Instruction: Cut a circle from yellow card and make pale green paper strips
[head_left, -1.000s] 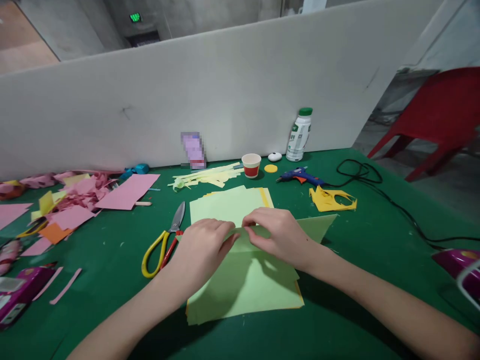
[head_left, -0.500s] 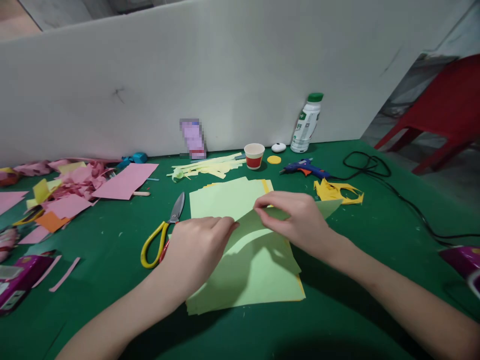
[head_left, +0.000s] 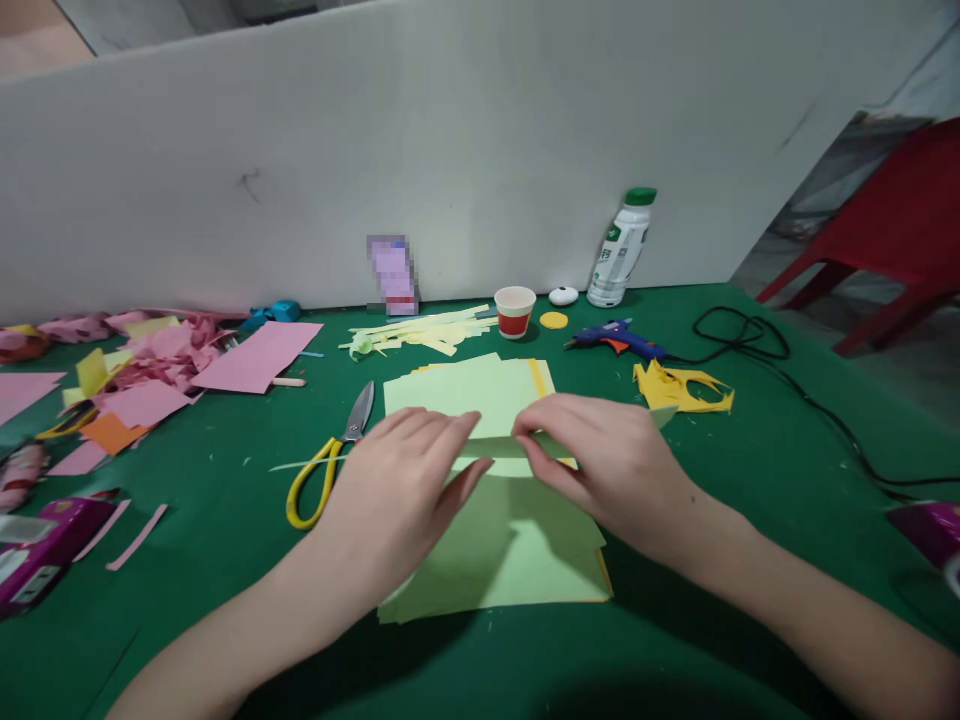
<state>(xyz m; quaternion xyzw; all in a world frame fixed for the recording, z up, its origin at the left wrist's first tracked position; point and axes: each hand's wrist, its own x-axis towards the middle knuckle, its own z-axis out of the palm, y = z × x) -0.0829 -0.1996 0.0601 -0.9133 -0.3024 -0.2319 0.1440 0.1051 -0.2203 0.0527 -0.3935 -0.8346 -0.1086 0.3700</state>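
A piece of light green paper (head_left: 491, 447), held between my two hands, is tilted nearly edge-on above the stack of light green sheets (head_left: 480, 570). Its thin left end sticks out past my left hand (head_left: 409, 490), over the scissors' yellow handle. That hand is curled around the paper, with thumb and fingertips a little apart. My right hand (head_left: 607, 450) pinches the paper between thumb and fingers, and a green corner shows behind its knuckles. Yellow-handled scissors (head_left: 330, 465) lie on the table, left of the stack, partly behind my left hand.
Behind the stack are pale paper strips (head_left: 427, 330), a paper cup (head_left: 515, 312), a yellow disc (head_left: 553, 320) and a bottle (head_left: 621, 250). A blue glue gun (head_left: 619, 338) with a black cord and yellow scraps (head_left: 682, 388) lie right. Pink paper (head_left: 259, 358) is left.
My left thumb has come away from its fingertips. The paper has tipped from a raised, slanted sheet to nearly edge-on, its left end now showing beyond my left hand.
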